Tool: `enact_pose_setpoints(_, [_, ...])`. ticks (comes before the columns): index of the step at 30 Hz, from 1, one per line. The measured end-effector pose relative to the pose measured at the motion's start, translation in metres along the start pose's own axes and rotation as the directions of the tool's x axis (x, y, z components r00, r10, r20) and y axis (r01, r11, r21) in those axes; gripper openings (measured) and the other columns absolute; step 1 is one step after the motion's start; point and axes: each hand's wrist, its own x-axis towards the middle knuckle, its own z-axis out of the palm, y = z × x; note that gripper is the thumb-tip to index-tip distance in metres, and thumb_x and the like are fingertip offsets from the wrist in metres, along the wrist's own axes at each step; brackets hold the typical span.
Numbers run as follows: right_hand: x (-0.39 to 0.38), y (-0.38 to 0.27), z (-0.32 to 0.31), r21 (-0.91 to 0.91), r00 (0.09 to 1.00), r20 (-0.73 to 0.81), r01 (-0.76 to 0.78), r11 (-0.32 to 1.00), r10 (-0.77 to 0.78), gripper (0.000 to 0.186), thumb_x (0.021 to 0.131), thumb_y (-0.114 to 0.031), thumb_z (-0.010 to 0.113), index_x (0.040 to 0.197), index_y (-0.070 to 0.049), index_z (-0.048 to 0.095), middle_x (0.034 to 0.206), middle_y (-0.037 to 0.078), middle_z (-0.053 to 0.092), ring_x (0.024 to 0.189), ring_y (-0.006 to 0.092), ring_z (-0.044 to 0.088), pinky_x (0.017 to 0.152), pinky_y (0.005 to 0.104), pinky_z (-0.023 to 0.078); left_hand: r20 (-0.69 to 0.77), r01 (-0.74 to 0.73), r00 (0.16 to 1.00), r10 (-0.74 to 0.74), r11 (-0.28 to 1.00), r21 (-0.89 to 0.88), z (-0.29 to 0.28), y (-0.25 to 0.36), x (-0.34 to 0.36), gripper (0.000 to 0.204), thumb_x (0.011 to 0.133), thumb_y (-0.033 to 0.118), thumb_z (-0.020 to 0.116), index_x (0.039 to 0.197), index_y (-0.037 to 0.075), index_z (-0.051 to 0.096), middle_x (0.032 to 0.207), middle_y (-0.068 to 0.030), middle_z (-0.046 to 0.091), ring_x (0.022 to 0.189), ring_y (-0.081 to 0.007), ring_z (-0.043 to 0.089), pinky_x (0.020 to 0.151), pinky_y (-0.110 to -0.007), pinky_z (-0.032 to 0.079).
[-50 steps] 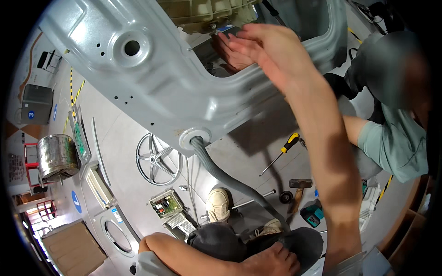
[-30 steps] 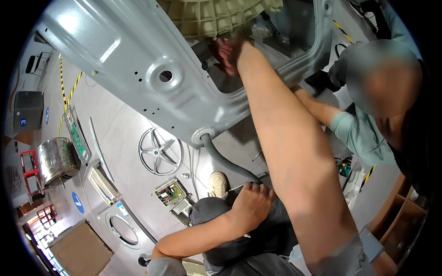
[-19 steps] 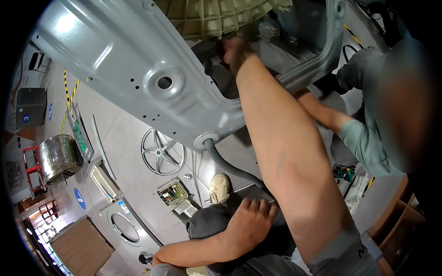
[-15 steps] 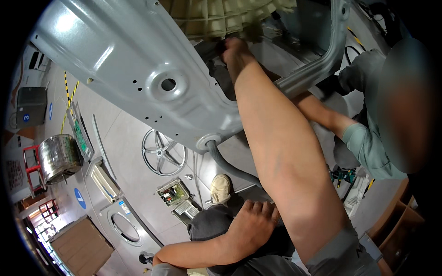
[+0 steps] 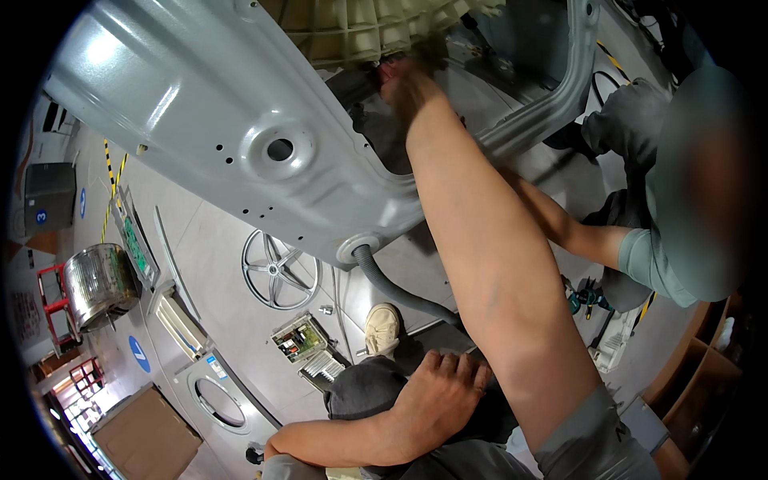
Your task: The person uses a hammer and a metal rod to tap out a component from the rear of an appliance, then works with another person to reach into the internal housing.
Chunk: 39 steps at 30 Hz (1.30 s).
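Note:
My right arm reaches up into a grey metal washing machine cabinet [image 5: 192, 120] through its open side. My right hand [image 5: 397, 78] is closed in shadow, just below the ribbed cream plastic tub [image 5: 352, 28]; its fingertips and whatever they hold are hidden. My left hand [image 5: 438, 404] rests low over my knee, its fingers curled in and their tips out of sight. A grey corrugated hose [image 5: 384, 284] comes out of a hole in the cabinet and passes behind my right forearm.
A co-worker's forearm [image 5: 576, 228] reaches toward the cabinet from the right. On the floor lie a spoked pulley wheel [image 5: 276, 270], a circuit board box [image 5: 302, 339], a front panel with a round opening [image 5: 220, 400] and a metal drum [image 5: 100, 284]. A power drill [image 5: 588, 298] lies at right.
The view has shifted slightly, moving the cabinet a little left in it. My right hand has turned slightly under the tub. The co-worker's forearm sits lower; my left hand stays put.

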Motion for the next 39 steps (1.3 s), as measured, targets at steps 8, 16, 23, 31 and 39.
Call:
enact_pose_setpoints(8, [0.031, -0.040, -0.032, -0.216, 0.955, 0.293, 0.120, 0.969, -0.053, 0.016, 0.088, -0.004, 0.049, 0.103, -0.005, 0.053, 0.101, 0.010, 0.059, 0.085, 0.0221, 0.060, 0.080, 0.0360, 0.051, 0.043, -0.057, 0.997, 0.057, 0.998, 0.003, -0.001, 0.000, 0.001, 0.024, 0.087, 0.017, 0.050, 0.104, 0.001, 0.057, 0.083, -0.0080, 0.058, 0.079, -0.0210, 0.058, 0.071, -0.033, 0.043])
enact_pose_setpoints(16, [-0.062, -0.016, 0.006, -0.267, 0.993, 0.084, 0.108, 0.958, -0.088, 0.042, 0.096, -0.020, 0.048, 0.134, -0.001, 0.047, 0.141, 0.010, 0.049, 0.121, 0.0198, 0.048, 0.104, 0.0344, 0.032, 0.059, -0.052, 0.997, 0.054, 0.998, -0.038, 0.001, 0.001, 0.001, 0.030, 0.089, 0.026, 0.057, 0.106, 0.001, 0.057, 0.084, -0.0081, 0.057, 0.078, -0.0209, 0.057, 0.071, -0.033, 0.042])
enact_pose_setpoints(23, [0.019, -0.045, -0.010, -0.178, 0.990, -0.008, 0.135, 0.975, -0.138, 0.018, 0.089, -0.008, 0.052, 0.105, -0.002, 0.058, 0.109, 0.010, 0.059, 0.094, 0.0237, 0.056, 0.086, 0.0373, 0.043, -0.003, -0.110, 0.994, 0.110, 0.994, -0.025, 0.007, 0.003, 0.002, 0.035, 0.089, 0.029, 0.058, 0.110, 0.001, 0.057, 0.086, -0.0078, 0.057, 0.082, -0.0204, 0.057, 0.072, -0.033, 0.042])
enact_pose_setpoints(31, [-0.032, -0.007, 0.009, -0.251, 0.996, 0.027, 0.084, 0.964, -0.080, 0.048, 0.089, -0.017, 0.059, 0.135, -0.005, 0.051, 0.135, 0.015, 0.053, 0.112, 0.0249, 0.053, 0.094, 0.0382, 0.043, 0.020, -0.057, 0.998, 0.058, 0.998, -0.029, 0.008, 0.001, 0.000, 0.032, 0.091, 0.028, 0.055, 0.109, 0.002, 0.058, 0.085, -0.0077, 0.057, 0.081, -0.0204, 0.057, 0.072, -0.033, 0.041])
enact_pose_setpoints(39, [-0.034, 0.001, 0.004, -0.181, 0.981, 0.115, 0.178, 0.967, -0.159, 0.031, 0.090, -0.009, 0.058, 0.121, -0.003, 0.058, 0.115, 0.014, 0.061, 0.097, 0.0261, 0.060, 0.085, 0.0389, 0.049, 0.020, -0.060, 0.998, 0.060, 0.998, -0.012, 0.010, 0.000, 0.004, 0.023, 0.093, 0.019, 0.048, 0.102, 0.002, 0.060, 0.087, -0.0086, 0.057, 0.082, -0.0207, 0.057, 0.072, -0.033, 0.041])
